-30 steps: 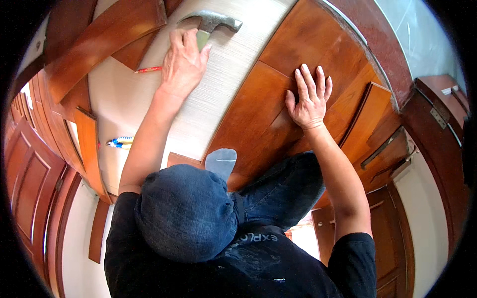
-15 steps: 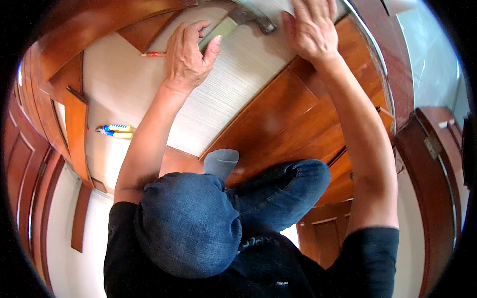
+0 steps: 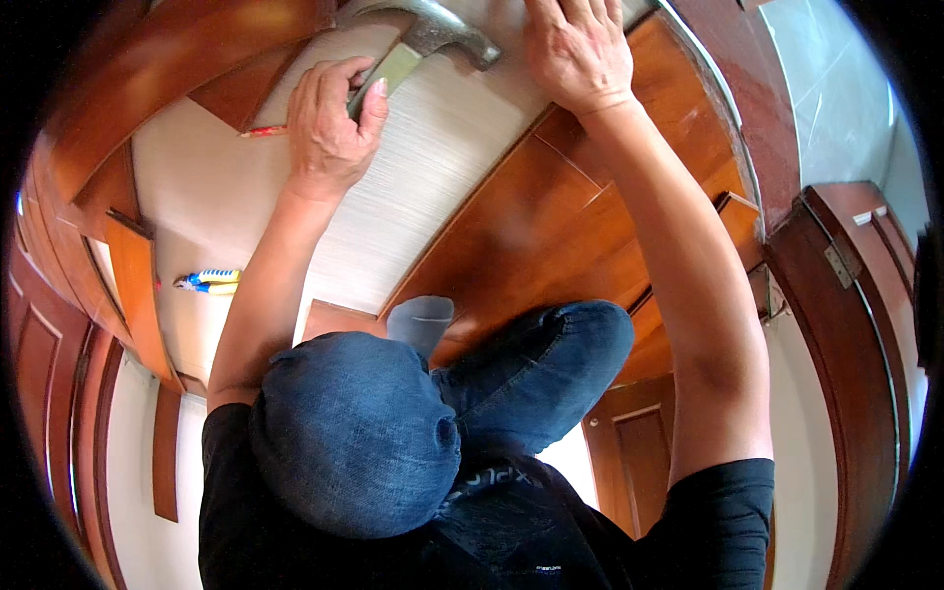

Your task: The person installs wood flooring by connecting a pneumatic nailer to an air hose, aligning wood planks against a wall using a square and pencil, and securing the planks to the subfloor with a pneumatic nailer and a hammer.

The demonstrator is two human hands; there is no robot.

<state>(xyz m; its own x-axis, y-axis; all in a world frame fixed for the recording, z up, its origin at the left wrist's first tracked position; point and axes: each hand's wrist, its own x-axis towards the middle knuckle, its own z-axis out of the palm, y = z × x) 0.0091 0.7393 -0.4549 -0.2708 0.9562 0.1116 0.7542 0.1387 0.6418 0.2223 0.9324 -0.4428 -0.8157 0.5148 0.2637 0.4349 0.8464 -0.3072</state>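
Note:
My left hand point(image 3: 332, 126) is closed around the green handle of a claw hammer point(image 3: 397, 65). The hammer's grey metal head points away from me, over the pale boarded surface point(image 3: 413, 167). Beside it, farther right, my right hand point(image 3: 580, 61) is open with its fingers stretched out, near the far edge of the brown wood planks point(image 3: 521, 211). Its fingertips run out of the picture, so what they touch cannot be seen. A red pencil point(image 3: 264, 131) lies just left of my left hand.
Pliers with blue, white and yellow handles point(image 3: 208, 281) lie left of my left forearm. Loose brown boards point(image 3: 136, 285) stretch along the left side, with more point(image 3: 177, 49) at the far left. My bent knee point(image 3: 580, 344) rests by the planks. Dark door frames point(image 3: 836, 295) stand right.
The whole view has shifted, so most things appear farther left. My left hand still grips the hammer, whose head shows more fully. The right hand stays outstretched near the plank edge.

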